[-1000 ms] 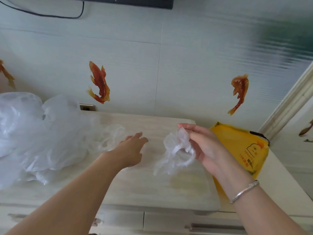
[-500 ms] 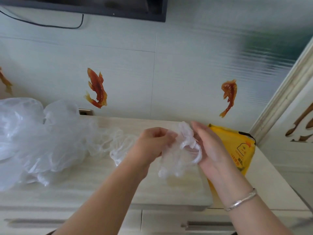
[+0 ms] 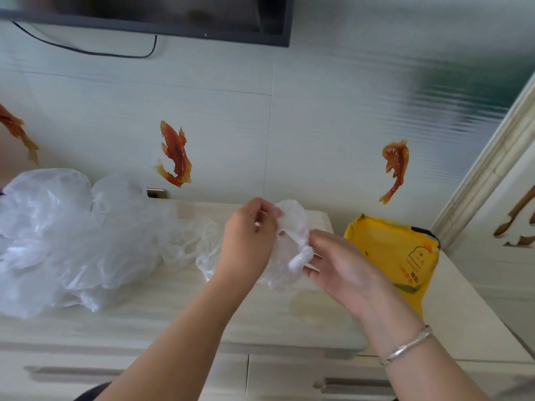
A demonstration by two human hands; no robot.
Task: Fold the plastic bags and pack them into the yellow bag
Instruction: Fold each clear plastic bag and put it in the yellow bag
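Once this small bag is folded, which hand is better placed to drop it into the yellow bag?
Probably the right hand: it already pinches the small clear bag and sits nearest the yellow bag. The left hand is farther, on the pile side.

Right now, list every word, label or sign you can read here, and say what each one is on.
Yellow bag: a printed logo and lines of small orange print, too blurred to read.
TV: no readable text.
Clear bag held in the hands: no print visible.
Nothing else here carries writing.

The yellow bag (image 3: 385,250) bears a printed logo and red characters (too blurred to read).
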